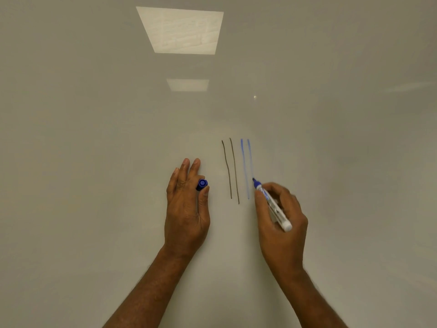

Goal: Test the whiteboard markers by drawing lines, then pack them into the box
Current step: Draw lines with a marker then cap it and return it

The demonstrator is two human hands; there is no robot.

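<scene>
**Marker test: blue one mid-stroke, cap parked in the other hand**

Head view is all we get, looking down over both arms at a glossy whiteboard.

The right hand has its fingers wrapped round the blue marker in a normal writing grip. The pen is tilted with the back end towards the camera, and its tip sits on the board at the low end of the second of the blue lines. That second line looks shorter than its neighbour, so I'd say the stroke isn't finished yet.

Just left of those are two dark lines, pretty thin and brownish. My guess is they're from another marker.

The left hand lies against the board near the lines. It pinches the blue cap between thumb and forefinger, with the other fingers stretched out. Makes sense: the cap stays handy for snapping back on, and the hand steadies against the board.

No box or other markers anywhere in shot, so packing looks a way off. The bright squares up top are a ceiling light reflection.
</scene>
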